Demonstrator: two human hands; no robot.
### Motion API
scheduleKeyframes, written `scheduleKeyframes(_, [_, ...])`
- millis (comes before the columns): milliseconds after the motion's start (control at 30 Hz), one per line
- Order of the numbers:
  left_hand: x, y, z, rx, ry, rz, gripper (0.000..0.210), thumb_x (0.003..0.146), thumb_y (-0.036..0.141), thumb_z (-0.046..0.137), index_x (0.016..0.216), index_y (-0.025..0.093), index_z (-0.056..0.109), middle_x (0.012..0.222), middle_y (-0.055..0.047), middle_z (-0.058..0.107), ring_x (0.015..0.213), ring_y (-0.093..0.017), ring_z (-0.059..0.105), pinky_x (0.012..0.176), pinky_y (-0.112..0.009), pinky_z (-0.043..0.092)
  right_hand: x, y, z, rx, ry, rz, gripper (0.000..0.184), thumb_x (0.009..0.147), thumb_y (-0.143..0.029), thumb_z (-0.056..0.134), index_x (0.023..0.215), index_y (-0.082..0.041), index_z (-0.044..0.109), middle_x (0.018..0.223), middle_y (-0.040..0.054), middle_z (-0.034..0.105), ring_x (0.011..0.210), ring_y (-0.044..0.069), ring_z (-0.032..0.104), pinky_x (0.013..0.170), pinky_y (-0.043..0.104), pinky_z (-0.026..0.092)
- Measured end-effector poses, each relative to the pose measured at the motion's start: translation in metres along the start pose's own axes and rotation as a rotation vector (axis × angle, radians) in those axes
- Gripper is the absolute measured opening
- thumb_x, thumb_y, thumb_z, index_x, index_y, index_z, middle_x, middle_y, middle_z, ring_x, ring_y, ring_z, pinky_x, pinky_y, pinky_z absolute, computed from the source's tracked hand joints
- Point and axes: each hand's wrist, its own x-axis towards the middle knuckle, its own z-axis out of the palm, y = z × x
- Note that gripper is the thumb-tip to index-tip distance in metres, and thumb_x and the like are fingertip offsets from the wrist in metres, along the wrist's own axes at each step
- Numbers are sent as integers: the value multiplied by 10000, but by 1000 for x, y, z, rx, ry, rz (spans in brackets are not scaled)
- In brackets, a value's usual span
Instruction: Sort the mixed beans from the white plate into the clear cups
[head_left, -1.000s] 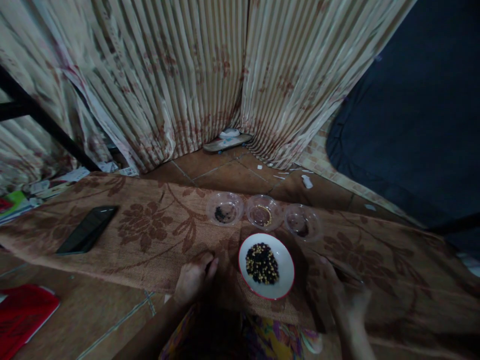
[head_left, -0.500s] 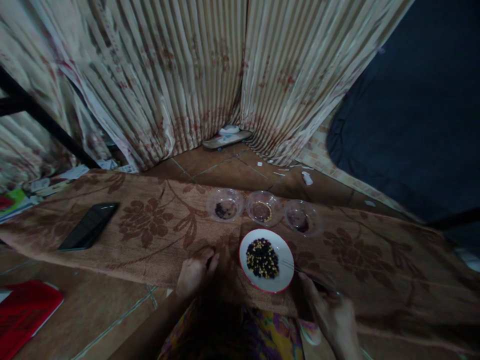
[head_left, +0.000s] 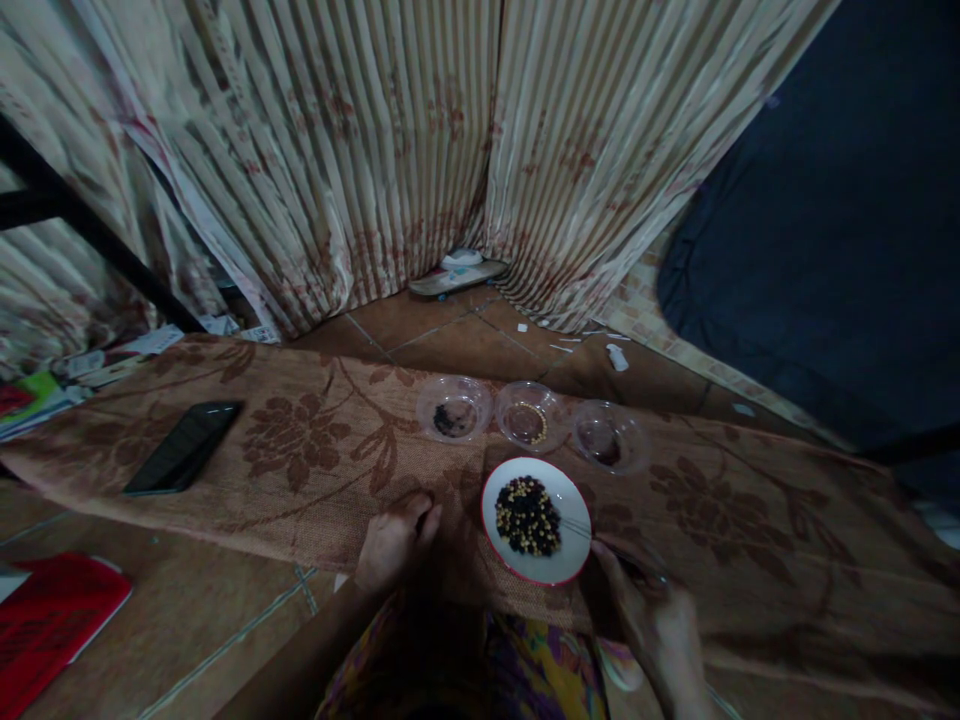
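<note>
A white bowl with a red rim [head_left: 571, 560] stands on the brown cloth before me, with mixed dark and yellow beans or grains [head_left: 528, 516] heaped in it. My right hand [head_left: 651, 610], closed, holds a thin metal pronged utensil [head_left: 576, 526] whose tips reach over the bowl's right side to the heap; whether it is a fork or tweezers I cannot tell. Left of the bowl, my left hand [head_left: 396, 545] rests on the cloth with curled fingers, and nothing shows in it. Behind the bowl stand three clear plastic cups: left [head_left: 480, 412], middle [head_left: 517, 395] and right [head_left: 634, 445].
A dark phone [head_left: 184, 448] lies on the patterned cloth [head_left: 300, 500] at the left. Beyond the bench, a skateboard [head_left: 457, 278] and white scraps [head_left: 616, 357] lie on the tiled floor below striped curtains [head_left: 375, 150]. Something red [head_left: 60, 630] is at lower left.
The view has shifted slightly. My right hand and the utensil have moved a little relative to the bowl, and the heap looks slightly rearranged. My left hand stays in place.
</note>
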Motion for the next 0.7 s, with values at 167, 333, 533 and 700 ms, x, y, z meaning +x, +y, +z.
scheduleKeyframes(167, [0,1,0,19,13,-2,255,970,324,393,797,218,547,800,-19,684,746,-157,656,651,-251,406,0,0,-2,-15,12,15,386,749,-586,628,826,-232,761,951,72,752,932,263,701,794,334,561])
scheduleKeyframes(333, [0,2,-3,-7,17,10,279,970,334,391,769,218,547,770,-14,676,688,-147,644,624,-249,409,0,-3,-2,-39,27,-33,394,756,-582,610,812,-224,764,937,79,753,884,261,716,736,318,576])
scheduleKeyframes(533, [-1,3,-3,-17,29,-1,273,963,320,393,755,226,543,754,-12,673,702,-149,654,640,-243,429,-2,-3,-3,-40,45,-68,364,773,-549,613,809,-218,759,909,76,759,855,251,722,705,298,580])
scheduleKeyframes(700, [0,3,-2,-13,45,-8,259,948,311,419,744,230,557,740,-9,670,701,-156,658,636,-246,435,-2,1,-4,-38,45,-79,364,781,-544,615,821,-214,761,892,77,760,853,250,722,724,308,582])
